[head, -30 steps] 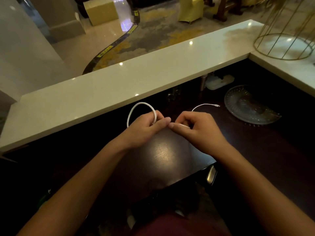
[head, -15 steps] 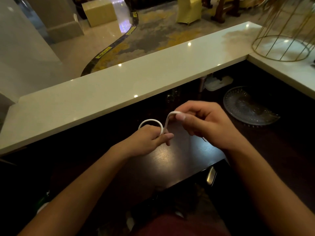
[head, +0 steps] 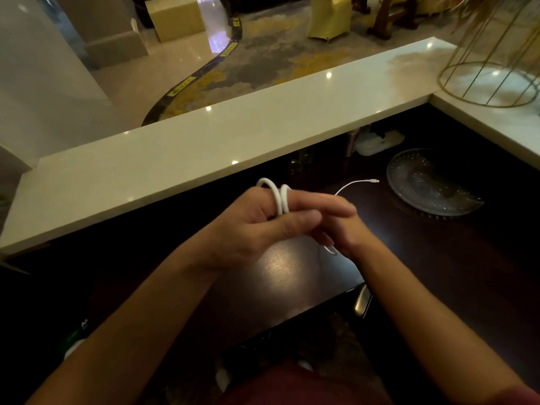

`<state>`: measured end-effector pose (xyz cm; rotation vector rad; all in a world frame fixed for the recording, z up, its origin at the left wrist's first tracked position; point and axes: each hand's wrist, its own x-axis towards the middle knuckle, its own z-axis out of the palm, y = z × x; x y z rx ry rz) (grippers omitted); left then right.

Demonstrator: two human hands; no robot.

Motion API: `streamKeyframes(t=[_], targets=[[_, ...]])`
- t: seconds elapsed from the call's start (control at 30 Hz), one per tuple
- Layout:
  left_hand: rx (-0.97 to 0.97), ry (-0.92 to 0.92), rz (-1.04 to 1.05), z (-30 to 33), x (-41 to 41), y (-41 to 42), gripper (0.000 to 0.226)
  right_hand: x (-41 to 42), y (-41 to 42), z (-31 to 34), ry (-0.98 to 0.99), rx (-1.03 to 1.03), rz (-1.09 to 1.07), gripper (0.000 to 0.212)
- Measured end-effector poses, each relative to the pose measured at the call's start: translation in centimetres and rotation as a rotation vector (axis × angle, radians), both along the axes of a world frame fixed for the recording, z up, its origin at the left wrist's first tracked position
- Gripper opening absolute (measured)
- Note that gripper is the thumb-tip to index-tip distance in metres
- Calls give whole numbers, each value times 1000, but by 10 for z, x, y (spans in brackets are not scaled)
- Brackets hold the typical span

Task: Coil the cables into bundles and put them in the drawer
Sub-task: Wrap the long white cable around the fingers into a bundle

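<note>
Cable: white, smooth, round in section; two loops stand side by side over the left hand's fingers, a short bit shows below the hands, and a thin tail runs far and right across the desk to a small plug.
Left hand: grasping the coil, the fingers passed through the loops and the thumb stretched out to the right.
Right hand: partly behind the left hand and blurred; its fingers meet the left fingertips by the cable, but whether it pinches the cable I cannot tell.
Desk: dark wood with a fine grain, glossy, a pale sheen just near the hands.
Counter: long cream stone slab, polished, dotted with lamp reflections, beyond the desk.
Dish: clear ribbed glass, round and shallow, on the desk to the right of the plug.
Wire frame: thin gold rods on a ring, on the counter's far right.
Change: half a second ago one loop showed at the left hand and the right hand was raised with a bend of cable; now two loops sit there, the right hand is low against the left, and the tail lies stretched toward the dish.
</note>
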<state>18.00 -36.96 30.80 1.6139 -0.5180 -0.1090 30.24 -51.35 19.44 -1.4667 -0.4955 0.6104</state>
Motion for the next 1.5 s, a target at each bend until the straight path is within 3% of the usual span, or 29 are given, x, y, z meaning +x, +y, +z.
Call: streamKeyframes(t=[0.2,0.33,0.4,0.5,0.67,0.77,0.93,1.1,1.17,1.23,1.33,1.5], targets=[[-415,-16,192,3,0,15,38,5,-14,-49,-10,-184,-1,39],[-422,-69,549,-2,9,25,31,-6,-15,-47,-6,-328,190,39],[-278,-92,730,-14,15,27,30,-14,-12,-31,-84,-389,311,38],[-35,-78,793,-33,19,29,32,-22,-9,1,-89,-283,391,31],[203,25,634,-53,14,27,31,-24,-21,45,-144,-106,358,15],[320,55,459,-59,9,25,32,-17,-26,56,-235,-79,215,15],[865,-2,424,-63,10,28,28,-11,-31,54,-298,-103,55,12],[1159,104,491,-83,11,39,31,-13,-34,51,-382,-458,401,21],[1221,173,469,-93,12,44,38,-18,-35,52,-391,-430,517,17],[1270,216,427,-99,12,41,51,-23,-36,58,-343,-277,540,14],[1164,138,384,-97,6,24,55,-20,-33,65,-246,-14,387,19],[553,140,398,-73,-7,2,49,-5,-24,58,-94,258,85,26]])
